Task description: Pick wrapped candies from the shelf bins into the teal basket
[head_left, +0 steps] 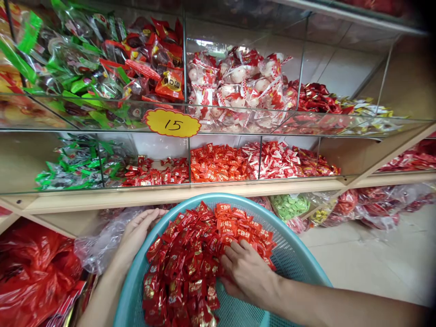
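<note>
A large teal plastic basket [218,196] with mesh sides stands in front of me. Dark red wrapped candies [184,259] fill its left and middle. Brighter orange-red wrapped candies [235,222] lie at the upper right of the pile. My left hand [141,227] holds the basket's outer left side near the rim, its fingertips partly behind it. Inside the basket, my right hand [245,268] is closed, with curled fingers in among the candies where the two kinds meet. Its fingertips are mostly hidden, so how many candies they grip does not show.
Behind the basket rises a shelf [306,184] with clear-walled bins of wrapped sweets. A yellow price tag [173,123] reads 15. A red plastic bag [34,272] sits at lower left. Bagged candies [361,206] lie under the shelf, above the tiled floor [384,263].
</note>
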Motion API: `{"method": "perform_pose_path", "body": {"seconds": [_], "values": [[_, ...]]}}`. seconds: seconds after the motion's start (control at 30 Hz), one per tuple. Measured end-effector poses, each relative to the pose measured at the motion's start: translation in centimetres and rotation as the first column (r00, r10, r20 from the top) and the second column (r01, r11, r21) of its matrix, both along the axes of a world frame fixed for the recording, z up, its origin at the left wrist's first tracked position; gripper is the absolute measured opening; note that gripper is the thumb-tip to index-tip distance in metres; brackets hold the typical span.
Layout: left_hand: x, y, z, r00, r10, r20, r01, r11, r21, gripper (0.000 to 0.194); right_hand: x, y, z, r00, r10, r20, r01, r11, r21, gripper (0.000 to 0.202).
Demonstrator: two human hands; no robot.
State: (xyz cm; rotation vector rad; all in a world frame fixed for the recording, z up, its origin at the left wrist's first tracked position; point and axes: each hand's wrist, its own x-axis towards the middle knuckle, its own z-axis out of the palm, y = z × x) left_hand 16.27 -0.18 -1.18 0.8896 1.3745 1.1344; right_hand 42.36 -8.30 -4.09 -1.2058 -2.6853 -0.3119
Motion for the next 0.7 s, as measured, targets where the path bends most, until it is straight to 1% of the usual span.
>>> {"method": "perform_pose_path", "body": {"seconds": [0.07,0.17,0.23,0.27,0.3,0.33,0.4,0.47,0.53,0.7], "values": [[0.1,-0.1,0.2,1.0,-0.001,0.022,0.002,1.0,-0.011,0.025,-0.1,1.8,3.0,0.998,-0.013,-0.057,0.011,0.999,-0.033,0.02],[0.2,-0.2,0.3,0.999,0.01,0.049,-0.009,1.0,-0.024,0.025,0.0,6.5,7.7,0.98,-0.051,-0.193,0.035,0.996,-0.086,0.02],[0.1,-0.1,0.1,0.998,0.015,0.068,-0.012,0.999,-0.04,0.025,0.4,10.6,9.7,0.962,-0.069,-0.265,0.046,0.995,-0.091,0.016],[0.1,-0.1,0.0,0.997,0.016,0.075,-0.012,0.999,-0.045,0.025,0.6,12.6,10.2,0.951,-0.095,-0.293,0.073,0.994,-0.087,0.013],[0.1,-0.1,-0.1,0.997,0.014,0.08,-0.01,0.999,-0.047,0.025,0.8,14.6,10.5,0.94,-0.118,-0.32,0.092,0.991,-0.096,0.012],[0.0,0.0,-0.2,0.997,0.014,0.081,-0.01,0.999,-0.048,0.025,1.0,16.3,10.5,0.93,-0.151,-0.336,0.105,0.983,-0.152,0.013],[-0.1,0.0,-0.3,0.997,0.017,0.077,-0.014,0.999,-0.046,0.026,1.0,19.1,9.9,0.915,-0.24,-0.325,0.13,0.937,-0.326,0.019],[-0.1,0.1,-0.3,0.997,0.03,0.071,-0.027,0.999,-0.041,0.025,0.8,20.8,9.2,0.911,-0.296,-0.288,0.141,0.878,-0.457,0.023],[0.0,0.0,-0.1,0.997,0.044,0.065,-0.042,0.999,-0.031,0.025,0.4,21.5,8.6,0.913,-0.31,-0.265,0.146,0.855,-0.497,0.022],[0.4,-0.2,0.5,0.999,0.047,0.018,-0.047,0.998,-0.033,0.024,-0.1,21.3,8.4,0.909,-0.316,-0.273,0.155,0.862,-0.482,0.019]]}}
